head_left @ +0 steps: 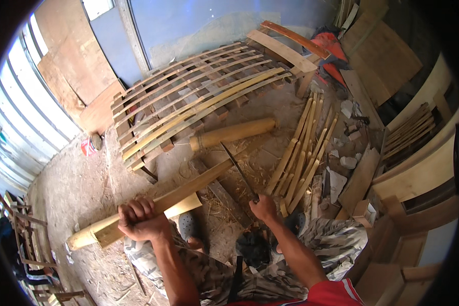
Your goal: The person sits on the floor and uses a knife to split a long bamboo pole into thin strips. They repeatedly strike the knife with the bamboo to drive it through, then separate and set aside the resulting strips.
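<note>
My left hand (pixel 143 220) is wrapped round a long split bamboo piece (pixel 194 182), which slants from lower left up to the far right. A second, paler bamboo piece (pixel 81 237) lies beneath it, showing at the left end. My right hand (pixel 264 208) is closed on the handle of a long knife (pixel 239 171). Its narrow dark blade points forward and left, crossing the bamboo beyond my left hand; whether the edge touches it I cannot tell. A thick round bamboo length (pixel 234 132) lies on the ground just past the blade.
Several split bamboo strips (pixel 303 153) lie in a bundle to the right. A slatted wooden frame (pixel 188 94) stands at the back. A dark wooden board (pixel 222 196) and shavings lie between my feet. Stones (pixel 348 162), a red can (pixel 91 145) and wooden furniture parts (pixel 418 178) are around.
</note>
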`<state>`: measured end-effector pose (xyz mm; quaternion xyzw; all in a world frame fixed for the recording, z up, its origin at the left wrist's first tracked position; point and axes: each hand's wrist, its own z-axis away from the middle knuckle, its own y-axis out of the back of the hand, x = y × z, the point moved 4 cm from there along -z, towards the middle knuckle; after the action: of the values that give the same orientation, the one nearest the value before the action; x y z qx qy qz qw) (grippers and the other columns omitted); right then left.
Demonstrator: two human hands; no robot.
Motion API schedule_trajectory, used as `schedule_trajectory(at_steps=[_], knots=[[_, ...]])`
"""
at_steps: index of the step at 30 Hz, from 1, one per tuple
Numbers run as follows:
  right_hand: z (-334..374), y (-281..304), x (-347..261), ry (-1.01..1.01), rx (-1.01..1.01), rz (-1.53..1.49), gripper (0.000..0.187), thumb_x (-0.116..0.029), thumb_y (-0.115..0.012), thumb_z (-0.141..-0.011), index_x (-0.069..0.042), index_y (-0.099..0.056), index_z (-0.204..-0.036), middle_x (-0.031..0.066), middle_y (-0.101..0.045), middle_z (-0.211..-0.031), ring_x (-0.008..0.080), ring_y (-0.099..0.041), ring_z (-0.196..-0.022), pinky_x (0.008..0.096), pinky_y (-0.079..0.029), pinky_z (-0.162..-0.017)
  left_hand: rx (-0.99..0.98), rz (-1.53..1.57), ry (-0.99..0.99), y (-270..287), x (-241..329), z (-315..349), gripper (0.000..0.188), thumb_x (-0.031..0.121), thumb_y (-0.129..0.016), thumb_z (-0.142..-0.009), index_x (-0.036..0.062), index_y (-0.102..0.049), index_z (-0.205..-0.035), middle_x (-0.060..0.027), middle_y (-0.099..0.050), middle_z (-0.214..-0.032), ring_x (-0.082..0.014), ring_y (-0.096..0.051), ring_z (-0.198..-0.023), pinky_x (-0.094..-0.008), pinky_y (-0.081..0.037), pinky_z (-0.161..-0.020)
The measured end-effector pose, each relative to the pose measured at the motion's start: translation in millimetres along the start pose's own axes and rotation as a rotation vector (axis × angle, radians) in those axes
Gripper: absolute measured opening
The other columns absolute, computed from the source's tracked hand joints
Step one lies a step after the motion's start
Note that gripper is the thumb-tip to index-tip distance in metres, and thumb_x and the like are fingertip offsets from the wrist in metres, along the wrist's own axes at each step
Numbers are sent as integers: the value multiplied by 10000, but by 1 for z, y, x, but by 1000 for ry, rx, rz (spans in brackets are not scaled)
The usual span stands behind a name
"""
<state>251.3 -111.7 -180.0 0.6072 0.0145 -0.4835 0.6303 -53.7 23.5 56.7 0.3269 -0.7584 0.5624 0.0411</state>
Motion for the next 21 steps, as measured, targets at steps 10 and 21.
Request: schedule_trajectory(at_steps=[10,21], knots=[[-20,-12,36,-137,101,12,315,-324,-668,-800,-43,-686,-940,203,-646,-743,392,-644,-737,495,-504,-648,-31,-6,23,0,2,2,392,293,-489,-924,172,-271,-622,34,-208,-513,-98,-168,-444,-266,-199,-411],[47,0,-84,440,99,-97,302,-320,-697,-798,-60,-644,-943,136,-640,-672,353,-642,-616,465,-527,-586,-237,45,56,-4,-2,3,380,300,-480,-943,166,-296,-638,36,-236,-526,-101,-210,-454,-273,-233,-444]])
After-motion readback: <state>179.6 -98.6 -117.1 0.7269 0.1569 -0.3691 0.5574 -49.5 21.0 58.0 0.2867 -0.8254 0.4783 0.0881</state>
